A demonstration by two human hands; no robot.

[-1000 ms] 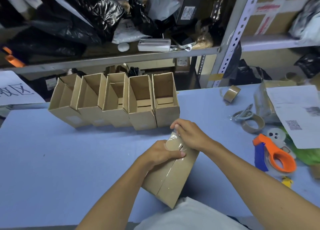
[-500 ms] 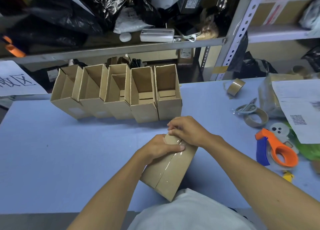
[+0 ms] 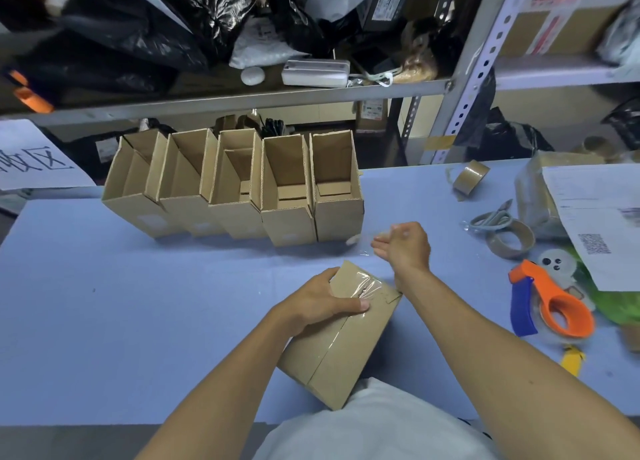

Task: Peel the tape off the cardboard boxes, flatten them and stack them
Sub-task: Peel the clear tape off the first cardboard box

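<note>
Beyond right hand [image 3: 403, 248], open boxes [image 3: 239, 186]

I see a blue table [image 3: 138, 321] carrying five open boxes [image 3: 239, 189] in a row at the back, and right of them a tape roll [image 3: 471, 177], an empty core [image 3: 509, 239], scissors [image 3: 491, 219], an orange dispenser [image 3: 557, 307] and papers [image 3: 602, 217].

Blue table [image 3: 138, 303]; cluttered grey metal shelving [image 3: 242, 101] behind.

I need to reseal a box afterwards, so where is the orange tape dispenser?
The orange and blue tape dispenser lies on the blue table at the right of the head view, below the empty brown tape core.
</note>
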